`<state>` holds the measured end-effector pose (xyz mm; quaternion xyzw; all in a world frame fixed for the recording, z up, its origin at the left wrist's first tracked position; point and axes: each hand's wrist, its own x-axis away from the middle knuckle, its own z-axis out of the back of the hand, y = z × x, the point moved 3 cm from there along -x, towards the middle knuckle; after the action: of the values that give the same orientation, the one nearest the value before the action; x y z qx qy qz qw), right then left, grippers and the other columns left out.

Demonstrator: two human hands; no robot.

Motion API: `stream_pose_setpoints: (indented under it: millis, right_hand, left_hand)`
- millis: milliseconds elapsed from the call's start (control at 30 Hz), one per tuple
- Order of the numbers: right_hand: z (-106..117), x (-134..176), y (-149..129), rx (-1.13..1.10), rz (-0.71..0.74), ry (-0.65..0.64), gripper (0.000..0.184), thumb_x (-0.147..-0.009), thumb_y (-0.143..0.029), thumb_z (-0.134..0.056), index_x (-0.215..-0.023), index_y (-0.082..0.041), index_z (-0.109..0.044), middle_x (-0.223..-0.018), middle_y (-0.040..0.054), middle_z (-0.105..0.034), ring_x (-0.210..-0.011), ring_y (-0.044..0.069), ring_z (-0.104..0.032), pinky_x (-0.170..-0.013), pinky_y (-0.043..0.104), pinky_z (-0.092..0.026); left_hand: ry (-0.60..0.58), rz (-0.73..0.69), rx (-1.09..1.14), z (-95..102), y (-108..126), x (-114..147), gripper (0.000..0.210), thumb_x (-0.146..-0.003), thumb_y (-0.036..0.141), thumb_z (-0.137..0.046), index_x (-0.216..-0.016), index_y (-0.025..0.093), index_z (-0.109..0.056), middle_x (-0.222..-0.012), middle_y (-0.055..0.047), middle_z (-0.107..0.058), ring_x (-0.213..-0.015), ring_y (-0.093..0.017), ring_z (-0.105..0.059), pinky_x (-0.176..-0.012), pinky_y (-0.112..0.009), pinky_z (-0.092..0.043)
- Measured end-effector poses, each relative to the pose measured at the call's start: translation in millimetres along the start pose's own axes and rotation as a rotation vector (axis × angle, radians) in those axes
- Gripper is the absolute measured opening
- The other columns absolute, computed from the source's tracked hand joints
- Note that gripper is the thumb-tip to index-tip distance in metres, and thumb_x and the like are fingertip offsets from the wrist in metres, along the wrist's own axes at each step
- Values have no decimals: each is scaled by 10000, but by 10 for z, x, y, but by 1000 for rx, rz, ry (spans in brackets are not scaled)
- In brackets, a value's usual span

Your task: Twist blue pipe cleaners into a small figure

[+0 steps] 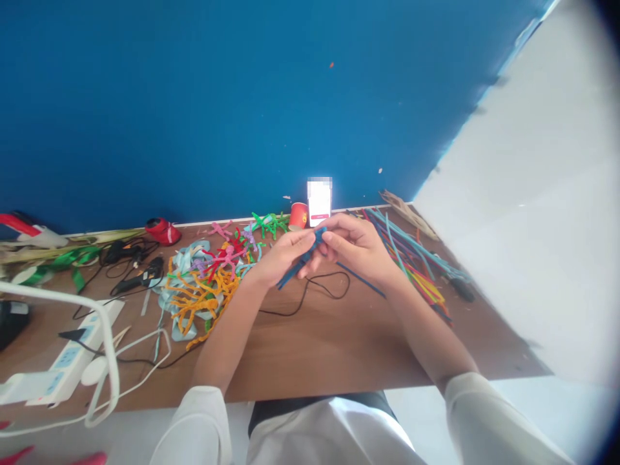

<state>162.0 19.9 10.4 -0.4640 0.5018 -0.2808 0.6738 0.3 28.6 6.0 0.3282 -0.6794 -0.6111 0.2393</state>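
Blue pipe cleaners (319, 236) are pinched between my two hands above the middle of the table. My left hand (287, 253) grips them from the left, and a few blue ends stick out below its fingers. With thumb and fingertips, my right hand (352, 245) holds the upper part of the same piece. One long blue strand slants down to the right beneath my right wrist. Part of the twisted portion is hidden by my fingers.
On the left lies a pile of bent pipe-cleaner figures (206, 300). Loose pipe cleaners (426, 284) lie to the right. A lit phone (320, 199) and a red paper cup (298, 216) stand by the wall. A power strip (72, 361), glue gun (138, 279) and cables occupy the left side.
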Motion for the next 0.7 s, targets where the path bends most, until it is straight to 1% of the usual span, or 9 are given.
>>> stream_pose_setpoints:
  millis: [100,167,233,300,367,467,567,633,700]
  right_hand:
    - [5,-15,27,13,-13,98,262,-936,-435,-656,-1037,-194,-649,-621,-32,-635,-540,97,-569,-529,219,-456]
    - [5,-19,34,46,-17,148,267,-935,-448,-651,-1019,-194,-640,-593,-39,-625,-518,96,-557,-518,222,-445]
    - [12,-19,39,84,-18,182,261,-936,-447,-648,-997,-194,-634,-577,-41,-626,-498,94,-542,-509,225,-433]
    - [29,-19,36,117,-13,193,257,-938,-444,-647,-984,-191,-640,-581,-38,-629,-497,94,-536,-513,229,-430]
    - [55,-22,11,151,8,177,260,-937,-443,-647,-967,-185,-654,-621,-24,-646,-526,100,-553,-537,238,-442]
    - [96,-35,-68,207,43,96,268,-958,-437,-616,-932,-175,-665,-703,5,-676,-594,113,-594,-588,248,-467]
    - [133,-46,-153,315,66,28,261,-990,-401,-563,-942,-170,-672,-735,12,-683,-637,114,-603,-622,246,-472]
    - [147,-44,-186,372,86,3,249,-1004,-380,-540,-947,-174,-668,-743,8,-680,-645,112,-600,-626,244,-468]
    - [150,-34,-189,344,85,-22,228,-1006,-377,-541,-989,-181,-655,-743,0,-678,-640,111,-605,-620,243,-472]
  left_hand:
    - [269,-144,-395,11,49,4,316,-901,459,-661,-1065,193,-612,-822,-24,-656,-595,-115,-579,-570,-223,-449]
    - [444,-229,-667,5,67,1,255,-899,380,-668,-1080,204,-630,-938,-60,-674,-772,-170,-633,-680,-252,-470]
    - [548,-280,-870,-18,73,-14,170,-920,315,-627,-1044,201,-650,-1009,-94,-673,-917,-217,-636,-742,-271,-453]
    - [565,-287,-949,-48,77,-36,119,-945,274,-574,-997,197,-649,-938,-91,-663,-885,-218,-624,-726,-275,-426]
    - [512,-262,-890,-80,84,-52,166,-981,288,-516,-904,192,-627,-762,-51,-613,-724,-178,-583,-662,-265,-395]
    - [369,-172,-560,-119,74,-64,315,-1008,416,-476,-813,189,-573,-603,7,-509,-543,-121,-487,-553,-236,-360]
    - [250,-49,-140,-122,27,-78,376,-943,528,-571,-806,179,-545,-556,54,-414,-443,-77,-396,-442,-200,-285]
    - [169,21,63,-101,0,-89,379,-913,517,-626,-806,162,-545,-548,75,-360,-413,-47,-329,-413,-177,-223]
    - [63,81,201,-73,-14,-93,345,-915,459,-642,-806,144,-555,-544,86,-321,-405,-28,-277,-408,-158,-194]
